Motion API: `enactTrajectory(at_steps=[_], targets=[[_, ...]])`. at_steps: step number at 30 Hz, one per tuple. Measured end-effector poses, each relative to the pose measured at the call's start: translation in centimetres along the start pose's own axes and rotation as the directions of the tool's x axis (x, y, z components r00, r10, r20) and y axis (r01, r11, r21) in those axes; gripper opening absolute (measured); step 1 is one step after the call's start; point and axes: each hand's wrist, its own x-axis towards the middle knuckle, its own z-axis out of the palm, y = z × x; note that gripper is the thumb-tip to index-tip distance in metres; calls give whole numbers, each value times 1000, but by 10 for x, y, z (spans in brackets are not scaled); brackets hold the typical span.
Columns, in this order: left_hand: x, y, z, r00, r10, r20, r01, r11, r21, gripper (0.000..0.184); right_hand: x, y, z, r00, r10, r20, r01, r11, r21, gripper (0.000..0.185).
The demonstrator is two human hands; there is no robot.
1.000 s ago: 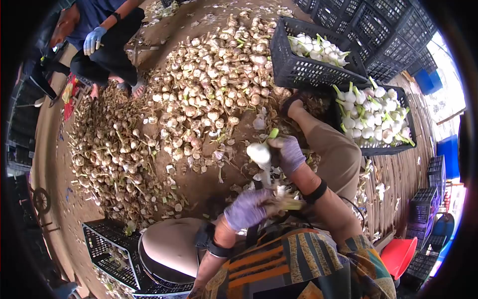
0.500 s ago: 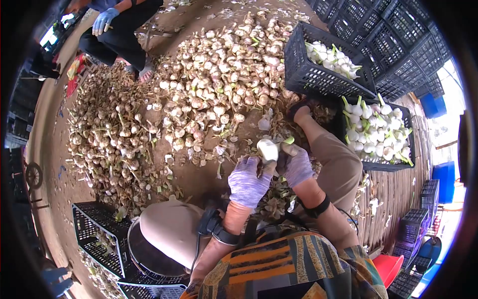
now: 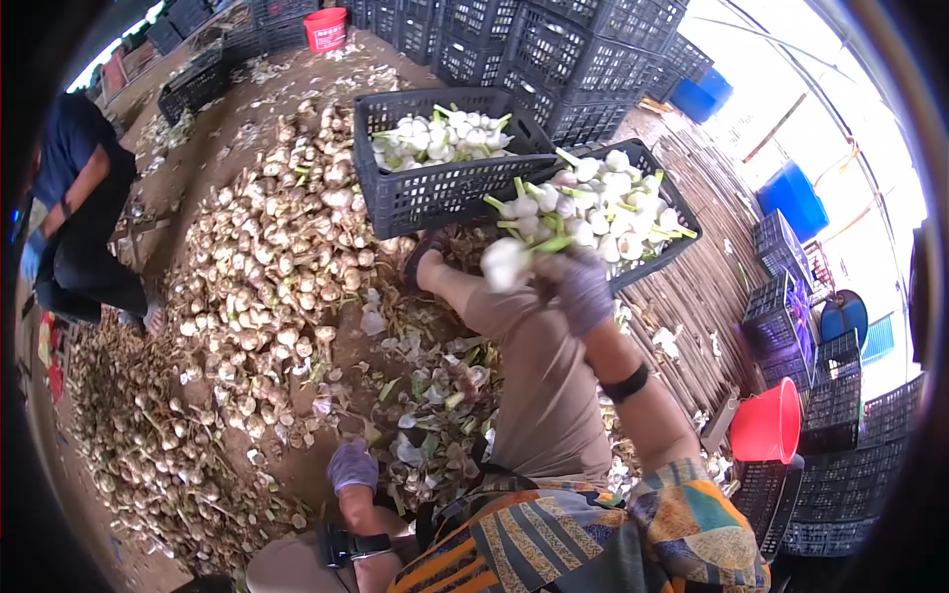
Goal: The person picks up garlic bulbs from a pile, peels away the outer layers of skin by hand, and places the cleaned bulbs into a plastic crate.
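My right hand (image 3: 578,287), in a purple-and-white glove, grips a peeled white garlic bulb (image 3: 506,264) by its green stem. The bulb is blurred and hangs over my right knee, just short of a black crate (image 3: 660,259) heaped with clean garlic bulbs (image 3: 618,203). Low on the left, my left hand (image 3: 353,466) wears a matching glove and hovers by the ground near scattered peelings (image 3: 430,435). Its fingers point away from me and are too indistinct to read.
A second black crate (image 3: 425,203) holds more white bulbs. Unpeeled garlic (image 3: 277,247) lies in a wide heap ahead and left. Another person (image 3: 84,217) sits at the far left. Stacked crates (image 3: 583,59) stand behind; a red bucket (image 3: 766,423) is at right.
My view has swung to the right. My hands have parted: the right has carried the garlic bulb toward the filled crate, while the left has let go and dropped back to the left.
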Motion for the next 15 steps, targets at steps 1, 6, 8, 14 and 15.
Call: enactTrajectory(at_steps=[1, 6, 8, 14, 15], targets=[[-3, 4, -6, 1000, 9, 1, -9, 1000, 0, 26, 12, -11, -20, 993, -69, -101, 67, 998, -22, 13], [-17, 9, -17, 1000, -21, 1, 21, 991, -130, 33, 125, -11, -200, 788, -537, -300, 280, 748, -603, 18], [-17, 9, -15, 999, -36, 27, 39, 988, -147, 33, 146, -17, -223, 700, -604, -382, 96, 609, -787, 23], [-18, 17, -12, 949, -76, 307, 112, 988, -102, 32, 130, 3, -37, 967, -246, -59, 180, 833, -523, 27], [-29, 17, -5, 994, -29, 104, 34, 998, -44, 32, 125, 27, 6, 984, -172, 42, 167, 821, -546, 25]])
